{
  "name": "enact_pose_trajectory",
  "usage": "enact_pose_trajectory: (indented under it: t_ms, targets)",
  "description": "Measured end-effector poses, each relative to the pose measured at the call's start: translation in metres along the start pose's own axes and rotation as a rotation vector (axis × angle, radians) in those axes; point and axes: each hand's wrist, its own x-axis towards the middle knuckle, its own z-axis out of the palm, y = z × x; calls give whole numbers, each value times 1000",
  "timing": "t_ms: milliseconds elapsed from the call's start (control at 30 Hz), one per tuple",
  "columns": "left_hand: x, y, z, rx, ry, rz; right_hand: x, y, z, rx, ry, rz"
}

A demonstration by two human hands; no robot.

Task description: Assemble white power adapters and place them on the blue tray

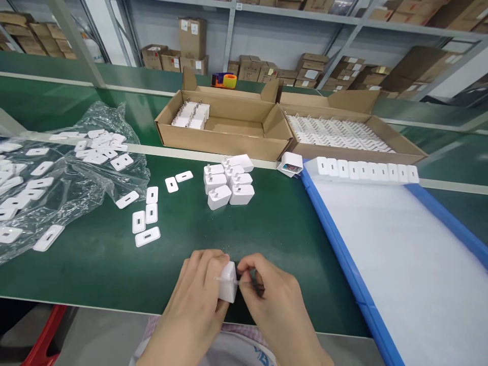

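My left hand (198, 300) is closed around a white charger plug body (227, 282) near the front edge of the green table (95, 264). My right hand (269, 300) pinches at the plug's right face; what sits under its fingertips is hidden. A cluster of several white plug bodies (229, 182) stands further back in the middle. Loose white face plates (147, 221) lie to the left of it.
A clear plastic bag (57, 168) full of face plates spreads at the left. Two open cardboard boxes (224, 124) (343, 134) with plugs stand at the back. A blue-edged tray with white foam (400, 254) at the right carries a row of plugs (366, 170).
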Motion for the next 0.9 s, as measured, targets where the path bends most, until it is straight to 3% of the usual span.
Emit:
enact_pose_trajectory:
  t_ms: [233,467,567,700,767,900]
  targets:
    - [-3,-2,0,-63,35,-20,3,-5,-6,301,-119,87]
    - [-4,1,8,-35,94,-96,-11,-10,21,-5,166,-38]
    - [-1,0,11,21,89,-174,-9,-13,26,-106,212,-53]
    - [2,-10,9,-37,66,-233,1,-4,16,66,147,2]
    - [3,-16,3,-74,76,-268,6,6,7,99,182,55]
    - [-4,-16,-13,-475,47,-348,7,16,-13,138,260,89]
